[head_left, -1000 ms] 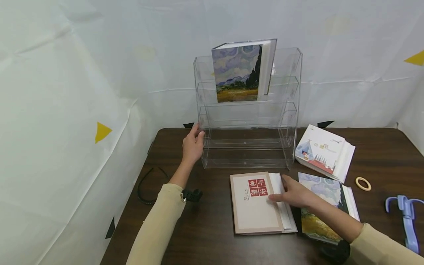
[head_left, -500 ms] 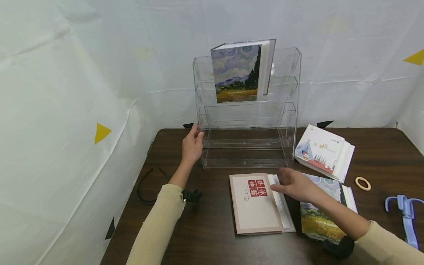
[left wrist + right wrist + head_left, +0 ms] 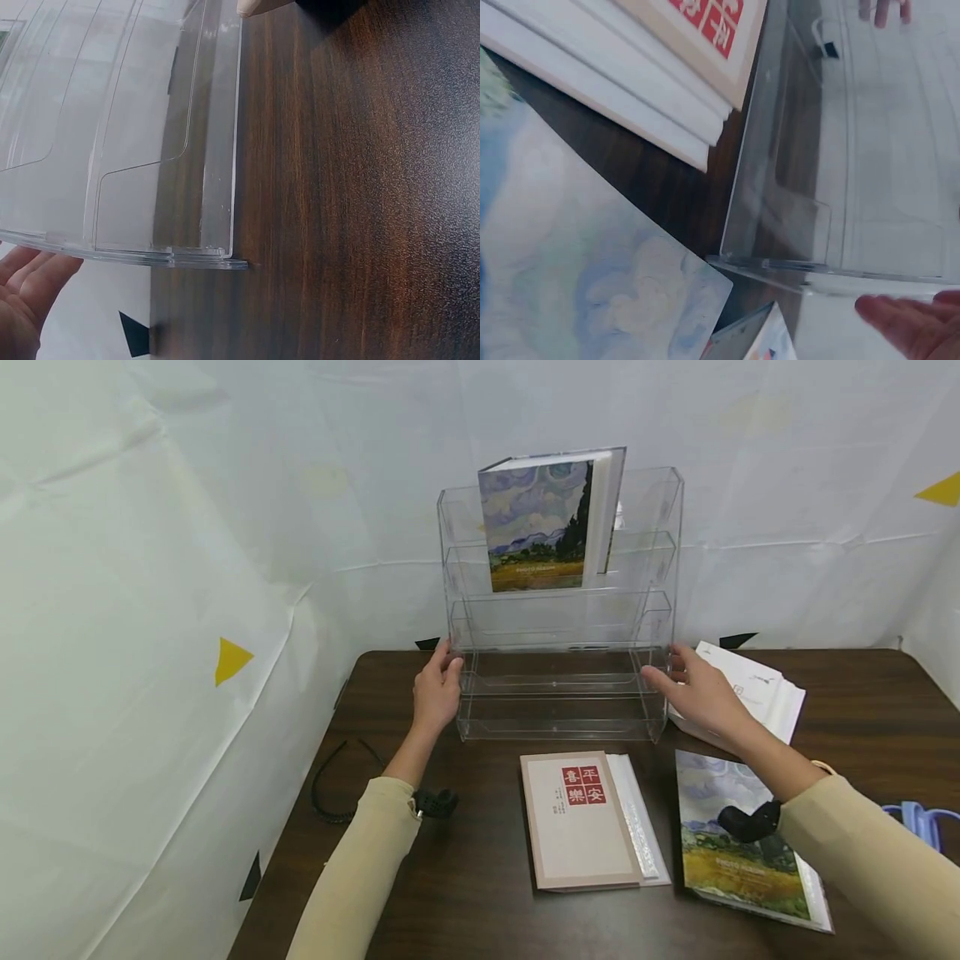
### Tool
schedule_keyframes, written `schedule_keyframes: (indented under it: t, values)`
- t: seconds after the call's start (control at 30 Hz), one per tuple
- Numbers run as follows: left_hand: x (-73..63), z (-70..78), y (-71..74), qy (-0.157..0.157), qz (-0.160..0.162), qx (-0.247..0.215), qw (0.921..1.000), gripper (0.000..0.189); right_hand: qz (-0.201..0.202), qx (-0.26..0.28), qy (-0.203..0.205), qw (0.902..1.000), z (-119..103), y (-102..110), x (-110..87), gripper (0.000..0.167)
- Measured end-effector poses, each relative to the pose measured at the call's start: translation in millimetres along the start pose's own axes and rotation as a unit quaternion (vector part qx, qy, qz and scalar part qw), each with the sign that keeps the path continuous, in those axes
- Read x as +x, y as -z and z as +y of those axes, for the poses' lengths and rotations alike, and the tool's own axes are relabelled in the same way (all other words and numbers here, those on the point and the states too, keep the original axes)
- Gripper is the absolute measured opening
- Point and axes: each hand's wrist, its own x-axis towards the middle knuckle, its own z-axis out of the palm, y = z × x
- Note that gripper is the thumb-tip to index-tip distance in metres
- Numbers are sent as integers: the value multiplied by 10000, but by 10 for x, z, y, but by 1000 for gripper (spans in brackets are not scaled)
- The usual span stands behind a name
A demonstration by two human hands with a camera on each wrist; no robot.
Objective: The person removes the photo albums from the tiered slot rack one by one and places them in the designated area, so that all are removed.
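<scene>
A clear acrylic tiered rack (image 3: 555, 685) stands at the back of the table. My left hand (image 3: 437, 692) rests its fingers against the rack's left side; the left wrist view shows the fingertips (image 3: 60, 271) at the outer face of that panel. On the opposite side, my right hand (image 3: 701, 689) is at the rack's right side, thumb toward the front. Whether it touches the panel, I cannot tell. One photo album (image 3: 536, 527) with a painted landscape cover stands in an upper tier. Below the rack lies a beige album (image 3: 577, 843) with red characters.
Right of the beige album lies another landscape-covered photo album (image 3: 738, 860), partly under my right forearm. A white album (image 3: 780, 693) sits behind my right hand. A purple-blue hooked object (image 3: 921, 822) is at far right, a black cord (image 3: 322, 793) at left.
My right hand has left the beige album and moved up and back to the rack's right side. The left hand stays at the left side.
</scene>
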Motion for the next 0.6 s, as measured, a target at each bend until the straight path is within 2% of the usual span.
schedule_keyframes:
  t: [0.27, 0.5, 0.53, 0.6]
  values:
    - [1, -18, 12, -46, -45, -46, 10000, 44, 496, -75, 158, 9986, 26, -94, 157, 71]
    - [55, 0, 80, 161, -301, -606, 9976, 51, 563, -183, 71, 9982, 8, -105, 168, 67]
    - [65, 29, 100, 166, -249, -621, 9976, 53, 558, -217, 48, 9982, 7, -104, 169, 67]
    - [97, 113, 134, 19, 123, -657, 9978, 57, 543, -263, 17, 9982, 3, -100, 172, 67]
